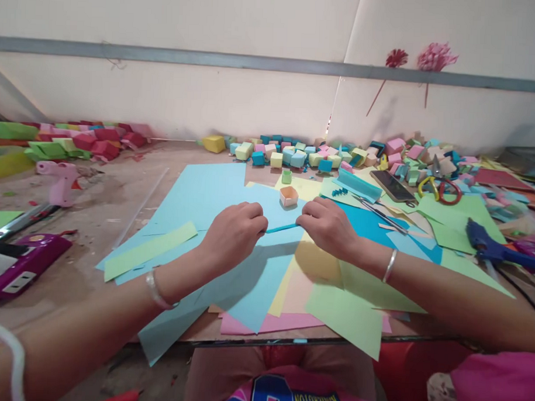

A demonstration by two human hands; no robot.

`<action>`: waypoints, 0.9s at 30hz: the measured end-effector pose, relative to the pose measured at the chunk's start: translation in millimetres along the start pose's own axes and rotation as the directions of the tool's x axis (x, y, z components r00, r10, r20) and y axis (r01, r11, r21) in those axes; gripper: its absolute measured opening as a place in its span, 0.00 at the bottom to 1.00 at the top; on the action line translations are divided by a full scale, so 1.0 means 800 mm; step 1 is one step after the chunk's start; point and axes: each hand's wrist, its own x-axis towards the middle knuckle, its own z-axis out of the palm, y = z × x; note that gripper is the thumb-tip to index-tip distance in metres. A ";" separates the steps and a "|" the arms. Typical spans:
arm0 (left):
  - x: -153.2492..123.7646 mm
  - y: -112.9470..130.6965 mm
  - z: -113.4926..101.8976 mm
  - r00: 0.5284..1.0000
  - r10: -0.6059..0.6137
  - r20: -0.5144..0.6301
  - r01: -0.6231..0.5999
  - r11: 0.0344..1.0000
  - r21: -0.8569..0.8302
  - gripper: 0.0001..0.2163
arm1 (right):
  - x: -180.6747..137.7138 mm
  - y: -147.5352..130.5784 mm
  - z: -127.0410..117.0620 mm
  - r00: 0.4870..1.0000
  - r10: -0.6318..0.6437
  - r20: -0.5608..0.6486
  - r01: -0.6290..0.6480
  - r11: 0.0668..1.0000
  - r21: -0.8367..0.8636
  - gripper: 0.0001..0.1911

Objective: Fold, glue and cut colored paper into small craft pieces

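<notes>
A narrow blue paper strip stretches level between my two hands, above the light blue paper sheets. My left hand pinches its left end, and my right hand pinches the other end; both sets of fingers are closed. Just beyond the strip stands a small open peach paper box. Behind that box sits a little green paper piece. Right of my right hand, scissors or a similar slim metal tool lies on darker blue paper.
Many folded paper cubes line the wall. Yellow-and-red-handled scissors, a phone and a blue glue gun lie to the right. A pink glue gun and a purple device are at left. The table's front edge is near my lap.
</notes>
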 end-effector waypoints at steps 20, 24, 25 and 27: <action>-0.021 -0.064 0.054 0.998 -0.043 -0.040 0.013 0.828 -0.561 0.15 | -0.016 0.014 0.013 0.971 -0.233 0.061 0.227 0.970 0.091 0.10; -0.027 -0.065 0.044 1.000 0.031 -0.002 -0.027 0.837 -0.547 0.11 | -0.013 0.013 0.011 0.973 -0.215 0.080 0.205 0.972 0.115 0.08; -0.029 -0.064 0.043 0.999 0.050 0.009 -0.038 0.844 -0.536 0.11 | -0.013 0.013 0.011 0.973 -0.210 0.091 0.199 0.972 0.122 0.08; -0.033 -0.063 0.042 0.997 0.072 0.020 -0.052 0.861 -0.505 0.12 | -0.013 0.014 0.011 0.974 -0.197 0.111 0.182 0.974 0.131 0.08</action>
